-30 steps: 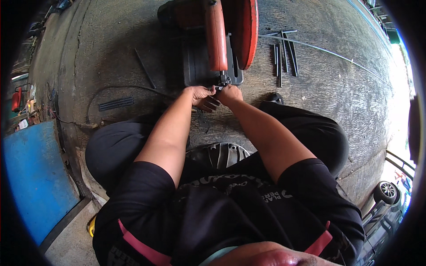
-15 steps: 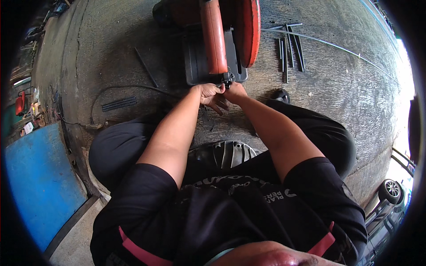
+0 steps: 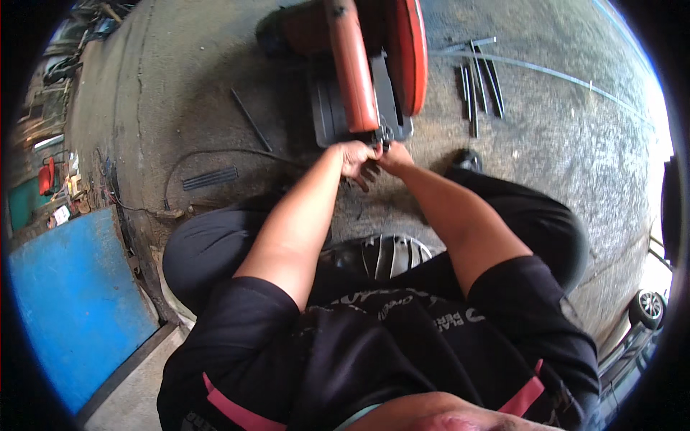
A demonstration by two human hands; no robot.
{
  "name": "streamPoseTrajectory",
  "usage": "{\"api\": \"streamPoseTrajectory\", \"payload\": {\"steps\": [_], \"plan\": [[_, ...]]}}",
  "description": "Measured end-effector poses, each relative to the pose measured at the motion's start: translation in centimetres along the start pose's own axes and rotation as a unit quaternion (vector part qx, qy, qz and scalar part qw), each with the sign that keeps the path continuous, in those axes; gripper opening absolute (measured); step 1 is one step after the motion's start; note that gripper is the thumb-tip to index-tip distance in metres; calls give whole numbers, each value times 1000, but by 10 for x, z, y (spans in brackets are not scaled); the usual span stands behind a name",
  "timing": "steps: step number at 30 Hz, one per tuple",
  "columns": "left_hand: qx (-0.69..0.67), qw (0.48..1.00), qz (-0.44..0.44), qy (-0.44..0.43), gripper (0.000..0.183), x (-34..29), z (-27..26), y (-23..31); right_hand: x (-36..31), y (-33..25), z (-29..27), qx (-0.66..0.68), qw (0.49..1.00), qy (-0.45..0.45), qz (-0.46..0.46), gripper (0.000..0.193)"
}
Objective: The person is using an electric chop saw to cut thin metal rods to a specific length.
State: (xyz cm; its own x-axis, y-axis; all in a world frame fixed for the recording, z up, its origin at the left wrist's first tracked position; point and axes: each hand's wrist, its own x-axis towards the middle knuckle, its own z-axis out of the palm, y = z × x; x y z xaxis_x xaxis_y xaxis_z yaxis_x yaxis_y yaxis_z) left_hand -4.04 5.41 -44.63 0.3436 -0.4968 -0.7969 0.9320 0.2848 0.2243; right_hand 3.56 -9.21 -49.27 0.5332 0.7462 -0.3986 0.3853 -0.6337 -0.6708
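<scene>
Head view. Floor (image 3: 183, 79): grey-brown, worn and mottled, stained darker around the machine, paler and brighter toward the right. A red-handled cutting machine (image 3: 353, 72) stands on it at top centre, ahead of the seated person, with a red round guard (image 3: 411, 57) on its right side and a dark base plate (image 3: 325, 115) beneath. Both hands meet at the near end of the handle, by a small metal fitting (image 3: 384, 134). Right hand (image 3: 396, 156): fingers curled in at the fitting; grip cannot be confirmed. Left hand (image 3: 357, 159): thumb toward the fitting, other fingers loosely bent below; whether it grasps anything cannot be told.

Right of the machine, several dark rods (image 3: 473, 100) lie near a long thin strip (image 3: 553, 70) crossing the floor. To the left: a single rod (image 3: 251, 120), a row of short bars (image 3: 210, 178), a black cable (image 3: 208, 152). Room edges: blue panel (image 3: 79, 302) at left, clutter above it; vehicle wheel (image 3: 649, 305) at lower right, beside bright light.
</scene>
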Motion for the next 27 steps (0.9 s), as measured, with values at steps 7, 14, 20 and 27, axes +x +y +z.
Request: {"api": "streamPoseTrajectory", "payload": {"steps": [7,14,20,27], "plan": [[192,959,-52,201,100,-43,22,26,-8,-9,-33,10,989,-136,60,54],[263,927,40,266,64,-119,22,57,-4,-24,-92,-255,957,-138,-6,34],[197,874,310,318,39,-156,47,89,-31,-110,-159,-266,962,-54,-20,29],[-17,729,547,412,73,-155,119,111,-79,-182,-235,-122,961,240,-61,32]]}}
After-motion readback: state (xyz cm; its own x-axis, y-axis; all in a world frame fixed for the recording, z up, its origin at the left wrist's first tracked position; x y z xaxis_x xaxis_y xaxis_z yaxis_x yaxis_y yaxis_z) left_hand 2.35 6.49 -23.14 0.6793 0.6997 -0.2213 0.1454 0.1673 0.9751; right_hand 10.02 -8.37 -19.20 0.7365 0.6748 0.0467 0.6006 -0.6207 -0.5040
